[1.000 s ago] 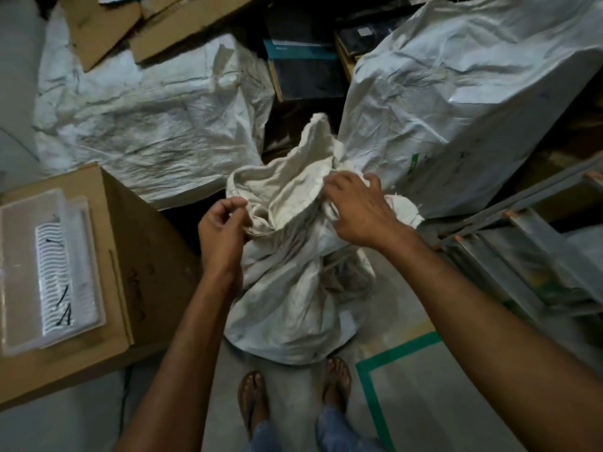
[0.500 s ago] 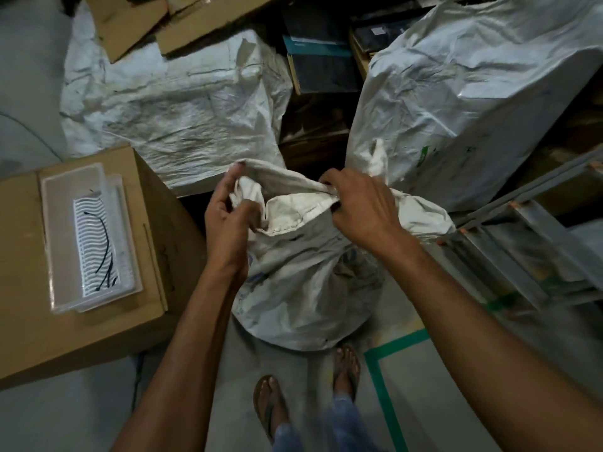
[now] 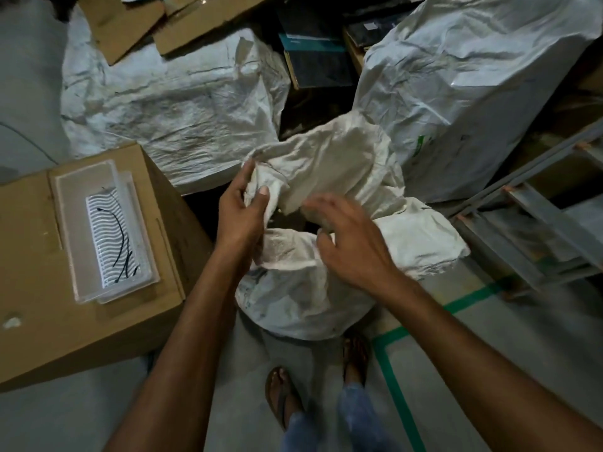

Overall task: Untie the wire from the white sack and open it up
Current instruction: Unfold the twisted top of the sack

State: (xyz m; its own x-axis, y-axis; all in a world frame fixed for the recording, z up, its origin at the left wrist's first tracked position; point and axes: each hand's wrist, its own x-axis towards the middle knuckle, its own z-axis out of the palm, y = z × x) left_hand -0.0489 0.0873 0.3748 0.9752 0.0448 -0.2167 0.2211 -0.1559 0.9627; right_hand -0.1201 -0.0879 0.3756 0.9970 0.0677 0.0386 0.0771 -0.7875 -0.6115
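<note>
the white sack (image 3: 326, 164) stands on the floor (image 3: 522, 347), just beside a cardboard box (image 3: 32, 256) on its left and near a large wrapped bundle (image 3: 473, 93) at the rear right. the left hand (image 3: 241, 210) grips the near-left edge of the loose mouth, fingers curled into the fabric. the right hand (image 3: 352, 249), blurred, hovers over the folded rim with fingers spread, holding nothing. bare floor lies at the near right, crossed by green tape (image 3: 391, 386).

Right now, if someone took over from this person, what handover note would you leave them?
Left hand: grip on a fold at the mouth of the white sack.
Right hand: open, fingers spread above the near rim, blurred.
Sack stands on the floor beside the cardboard box.
Done: no wire shows at the neck; mouth loosened.
Left: spread the mouth wide.
</note>
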